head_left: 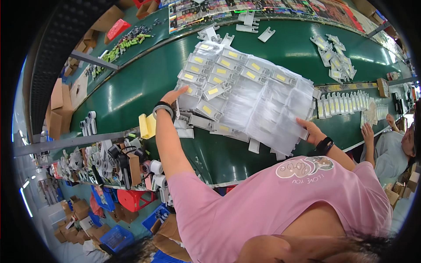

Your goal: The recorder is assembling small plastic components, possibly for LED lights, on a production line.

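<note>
Left fingers and right fingers part-closed on opposite sides of plastic sheeting; uneven tilt could slide white pieces off.

Clear tray: center, cloudy, layers can't tell.
L hand: tray's 9 o'clock, some fingers hidden at edge.
R hand: tray's 4 o'clock, fingers partly hidden.
White pcs: tray's 6 o'clock, partly covered.
Sm. dark parts: 11 o'clock, too tiny to ID.
Co-worker: 3 o'clock, cut off by rim.
Printed sheets: 12 o'clock, cut by top edge.
</note>
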Action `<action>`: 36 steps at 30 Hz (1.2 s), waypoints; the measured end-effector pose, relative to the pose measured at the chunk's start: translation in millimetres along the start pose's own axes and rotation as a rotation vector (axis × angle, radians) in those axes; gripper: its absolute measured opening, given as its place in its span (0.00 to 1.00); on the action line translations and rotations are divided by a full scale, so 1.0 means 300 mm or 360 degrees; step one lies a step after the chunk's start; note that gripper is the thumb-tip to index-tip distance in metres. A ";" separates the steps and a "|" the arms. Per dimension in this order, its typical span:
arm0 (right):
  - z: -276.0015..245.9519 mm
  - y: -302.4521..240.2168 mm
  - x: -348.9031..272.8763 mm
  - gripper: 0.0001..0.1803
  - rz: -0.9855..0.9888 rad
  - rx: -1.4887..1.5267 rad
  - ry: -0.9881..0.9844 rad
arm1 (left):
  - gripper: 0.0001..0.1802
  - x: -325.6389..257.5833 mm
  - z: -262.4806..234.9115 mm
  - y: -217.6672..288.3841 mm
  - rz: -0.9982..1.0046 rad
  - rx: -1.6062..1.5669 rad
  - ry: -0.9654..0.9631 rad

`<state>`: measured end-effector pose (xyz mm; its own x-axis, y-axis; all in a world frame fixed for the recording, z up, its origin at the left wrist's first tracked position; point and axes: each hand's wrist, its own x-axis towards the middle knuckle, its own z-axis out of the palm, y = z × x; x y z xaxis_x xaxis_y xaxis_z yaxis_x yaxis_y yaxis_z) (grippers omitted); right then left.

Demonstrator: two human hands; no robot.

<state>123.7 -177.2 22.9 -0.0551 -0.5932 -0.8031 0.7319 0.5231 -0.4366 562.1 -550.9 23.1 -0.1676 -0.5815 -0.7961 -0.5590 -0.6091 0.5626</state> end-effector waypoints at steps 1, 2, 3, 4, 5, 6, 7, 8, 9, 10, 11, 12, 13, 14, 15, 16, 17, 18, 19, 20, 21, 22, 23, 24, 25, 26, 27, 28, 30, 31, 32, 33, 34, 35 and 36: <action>0.001 0.001 0.000 0.22 0.0016 0.0006 0.0006 | 0.28 0.008 0.005 -0.002 0.0009 0.0168 -0.0008; 0.006 0.002 -0.004 0.22 -0.0013 -0.0057 0.0016 | 0.29 0.007 0.014 -0.015 0.0085 -0.0063 -0.0086; 0.012 0.005 -0.007 0.22 -0.0044 -0.0119 0.0026 | 0.29 0.008 0.017 -0.027 0.0071 -0.0058 -0.0088; 0.019 0.006 -0.010 0.22 -0.0040 -0.0115 0.0032 | 0.31 0.006 0.025 -0.030 0.0148 -0.0094 -0.0087; 0.028 0.008 -0.012 0.22 -0.0118 -0.0215 0.0046 | 0.32 0.005 0.034 -0.031 0.0225 -0.0130 -0.0087; 0.030 0.009 -0.011 0.22 -0.0195 -0.0314 0.0061 | 0.32 0.000 0.036 -0.034 0.0325 -0.0252 -0.0193; 0.019 0.008 -0.012 0.22 -0.0191 -0.0306 0.0076 | 0.32 -0.011 0.048 -0.028 0.0317 -0.0246 -0.0208; 0.009 0.002 -0.007 0.23 -0.0181 -0.0357 0.0093 | 0.32 -0.020 0.063 -0.020 0.0366 -0.0305 -0.0232; -0.003 -0.004 -0.005 0.24 -0.0172 -0.0407 0.0111 | 0.31 -0.019 0.079 -0.017 0.0414 -0.0365 -0.0257; -0.005 -0.012 -0.005 0.24 -0.0140 -0.0431 0.0114 | 0.30 -0.008 0.070 -0.029 0.0444 -0.0328 -0.0221; -0.004 -0.003 -0.006 0.24 -0.0132 -0.0432 0.0109 | 0.30 0.001 0.059 -0.045 0.0437 -0.0328 -0.0215; 0.000 0.009 -0.006 0.24 -0.0152 -0.0408 0.0121 | 0.30 0.009 0.049 -0.062 0.0476 -0.0223 -0.0144; 0.006 0.009 0.002 0.24 -0.0180 -0.0389 0.0127 | 0.30 0.022 0.035 -0.069 0.0521 -0.0121 -0.0069; 0.009 0.011 0.005 0.24 -0.0180 -0.0394 0.0118 | 0.30 0.033 0.025 -0.080 0.0523 -0.0124 -0.0059; 0.010 0.017 0.005 0.25 -0.0210 -0.0442 0.0137 | 0.32 0.043 0.015 -0.094 0.0592 0.0201 0.0118; 0.006 0.025 -0.002 0.25 -0.0240 -0.0484 0.0171 | 0.34 0.044 0.021 -0.096 0.0653 0.0530 0.0280; 0.002 0.021 -0.009 0.25 -0.0237 -0.0485 0.0174 | 0.34 0.044 0.018 -0.094 0.0650 0.0528 0.0277; -0.002 0.010 -0.021 0.26 -0.0265 -0.0595 0.0160 | 0.38 0.042 0.011 -0.092 0.0686 0.0324 0.0172; -0.005 0.006 -0.032 0.27 -0.0292 -0.0705 0.0138 | 0.42 0.036 -0.003 -0.100 0.0717 0.0118 0.0076; -0.015 0.015 -0.036 0.27 -0.0284 -0.0711 0.0129 | 0.47 0.035 -0.023 -0.130 0.0871 0.0226 0.0296; -0.026 0.027 -0.039 0.28 -0.0421 -0.0922 0.0161 | 0.47 0.022 -0.029 -0.169 0.0861 0.0223 0.0308; -0.021 0.031 -0.045 0.29 -0.0565 -0.1126 0.0205 | 0.48 0.007 -0.024 -0.194 0.0806 0.0359 0.0409; -0.017 0.027 -0.059 0.29 -0.0563 -0.1127 0.0204 | 0.49 -0.010 -0.020 -0.218 0.0749 0.0495 0.0511; -0.013 0.014 -0.081 0.30 -0.0432 -0.1275 0.0371 | 0.49 -0.021 -0.003 -0.241 0.0735 0.0594 0.0520; 0.004 0.006 -0.101 0.31 -0.0298 -0.1420 0.0527 | 0.48 -0.040 0.006 -0.268 0.0714 0.0697 0.0540; 0.014 0.002 -0.115 0.31 -0.0298 -0.1421 0.0512 | 0.46 -0.059 0.005 -0.290 0.0750 0.0747 0.0496; 0.022 -0.002 -0.125 0.30 -0.0313 -0.1524 0.0597 | 0.45 -0.077 0.005 -0.310 0.0786 0.0796 0.0450; 0.023 0.001 -0.137 0.29 -0.0329 -0.1626 0.0685 | 0.45 -0.094 0.008 -0.337 0.0781 0.0797 0.0460; -0.071 -0.009 -0.127 0.28 -0.0478 -0.2117 0.0656 | 0.40 -0.122 0.029 -0.375 0.0909 0.0769 0.0584; -0.110 -0.014 -0.128 0.26 -0.0622 -0.2596 0.0635 | 0.40 -0.137 0.057 -0.374 0.0917 0.0765 0.0584; -0.071 -0.025 -0.158 0.26 -0.0625 -0.2604 0.0629 | 0.39 -0.162 0.083 -0.383 0.0961 0.0822 0.0818; -0.027 -0.044 -0.204 0.24 -0.0650 -0.2660 0.0496 | 0.38 -0.188 0.108 -0.391 0.1001 0.0877 0.1055; 0.034 -0.059 -0.254 0.22 -0.0680 -0.2709 0.0363 | 0.37 -0.218 0.125 -0.395 0.0986 0.0879 0.1105; 0.095 -0.066 -0.281 0.22 -0.0687 -0.2710 0.0351 | 0.37 -0.242 0.129 -0.403 0.0981 0.0881 0.1118; 0.164 -0.072 -0.304 0.20 -0.0827 -0.2668 0.0245 | 0.38 -0.260 0.133 -0.413 0.1003 0.0918 0.1163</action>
<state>146.4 -164.4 125.5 -0.1645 -0.8816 -0.4424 -0.7981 0.3826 -0.4654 612.1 -408.7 6.6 -0.1426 -0.9895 0.0220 -0.8665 0.1356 0.4804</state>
